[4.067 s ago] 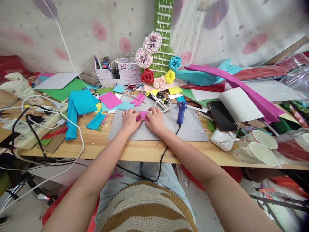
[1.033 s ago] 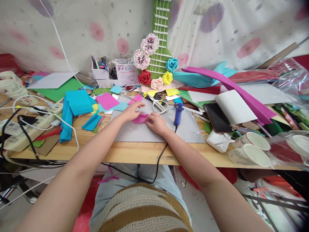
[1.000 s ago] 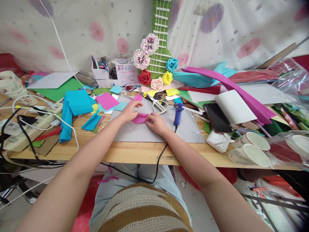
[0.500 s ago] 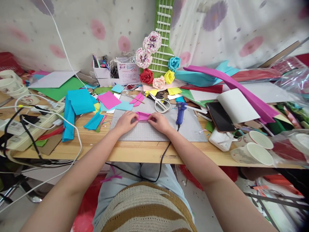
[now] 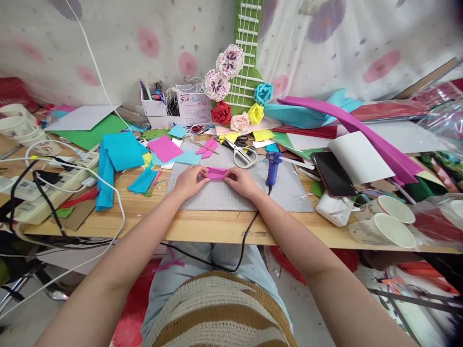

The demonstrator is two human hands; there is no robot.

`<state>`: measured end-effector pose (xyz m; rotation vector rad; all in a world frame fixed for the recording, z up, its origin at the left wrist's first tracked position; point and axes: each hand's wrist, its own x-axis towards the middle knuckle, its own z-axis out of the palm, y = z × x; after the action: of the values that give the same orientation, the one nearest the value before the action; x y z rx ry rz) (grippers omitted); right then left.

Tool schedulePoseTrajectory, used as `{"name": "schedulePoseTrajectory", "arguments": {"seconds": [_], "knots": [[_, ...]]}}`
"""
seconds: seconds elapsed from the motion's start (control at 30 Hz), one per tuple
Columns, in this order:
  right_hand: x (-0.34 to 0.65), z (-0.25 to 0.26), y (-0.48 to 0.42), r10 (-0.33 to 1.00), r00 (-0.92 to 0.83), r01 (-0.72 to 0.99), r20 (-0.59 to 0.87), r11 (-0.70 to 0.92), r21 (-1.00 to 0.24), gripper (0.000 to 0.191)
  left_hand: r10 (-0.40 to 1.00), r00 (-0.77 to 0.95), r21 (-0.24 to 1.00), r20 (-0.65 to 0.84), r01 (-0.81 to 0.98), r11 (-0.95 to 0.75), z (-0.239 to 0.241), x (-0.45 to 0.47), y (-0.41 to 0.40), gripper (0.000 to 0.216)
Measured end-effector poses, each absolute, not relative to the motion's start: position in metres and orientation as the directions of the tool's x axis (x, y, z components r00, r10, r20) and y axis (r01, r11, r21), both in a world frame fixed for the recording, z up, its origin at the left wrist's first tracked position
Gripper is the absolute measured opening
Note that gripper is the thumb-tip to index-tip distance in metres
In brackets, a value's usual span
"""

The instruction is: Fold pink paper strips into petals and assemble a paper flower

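Observation:
A small folded pink paper piece (image 5: 216, 173) lies on the grey cutting mat (image 5: 282, 193) at the middle of the wooden table. My left hand (image 5: 189, 180) pinches its left end with curled fingers. My right hand (image 5: 240, 181) pinches its right end in the same way. Both hands rest on the mat, and the paper is stretched flat between them as a narrow strip.
Scissors (image 5: 243, 153) and a blue glue gun (image 5: 272, 166) lie just behind and right of my hands. Coloured paper sheets, paper flowers (image 5: 221, 113), a phone (image 5: 333, 166), paper cups (image 5: 382, 230) and a power strip with cables (image 5: 47, 179) crowd the table.
A second ago my left hand lay open over the paper's far edge. Both hands now pinch its ends, and the paper is folded into a narrower strip.

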<state>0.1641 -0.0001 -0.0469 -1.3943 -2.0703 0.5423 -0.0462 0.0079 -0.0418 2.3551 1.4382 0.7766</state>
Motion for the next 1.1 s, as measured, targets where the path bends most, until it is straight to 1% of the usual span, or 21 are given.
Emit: {"name": "schedulePoseTrajectory", "arguments": {"seconds": [0.1, 0.23, 0.43, 0.67, 0.8, 0.93, 1.1], "knots": [[0.163, -0.047, 0.000, 0.939, -0.265, 0.683, 0.218, 0.343, -0.645, 0.007, 0.903, 0.312, 0.526, 0.295, 0.736, -0.426, -0.043, -0.045, 0.011, 0.014], [0.160, -0.047, -0.001, 0.957, -0.215, 0.679, 0.194, 0.289, -0.675, 0.013, 0.926, 0.263, 0.549, 0.270, 0.748, -0.372, -0.042, -0.040, 0.012, 0.013], [0.150, -0.043, -0.003, 0.984, -0.089, 0.769, 0.156, 0.167, -0.617, 0.010, 0.948, 0.200, 0.551, 0.248, 0.776, -0.308, -0.042, -0.033, 0.011, 0.019], [0.145, -0.039, -0.005, 0.986, -0.090, 0.833, 0.138, 0.151, -0.532, 0.015, 0.956, 0.168, 0.553, 0.239, 0.786, -0.277, -0.046, -0.030, 0.014, 0.021], [0.143, -0.037, -0.006, 0.988, -0.095, 0.866, 0.126, 0.144, -0.479, 0.014, 0.946, 0.190, 0.486, 0.264, 0.821, -0.300, -0.045, -0.029, 0.013, 0.021], [0.141, -0.038, -0.006, 0.980, -0.127, 0.894, 0.152, 0.179, -0.411, 0.014, 0.934, 0.221, 0.396, 0.281, 0.859, -0.323, -0.043, -0.027, 0.011, 0.018], [0.140, -0.038, -0.008, 0.962, -0.177, 0.902, 0.209, 0.243, -0.356, 0.013, 0.876, 0.363, 0.296, 0.317, 0.840, -0.455, -0.042, -0.028, 0.012, 0.009]]}}
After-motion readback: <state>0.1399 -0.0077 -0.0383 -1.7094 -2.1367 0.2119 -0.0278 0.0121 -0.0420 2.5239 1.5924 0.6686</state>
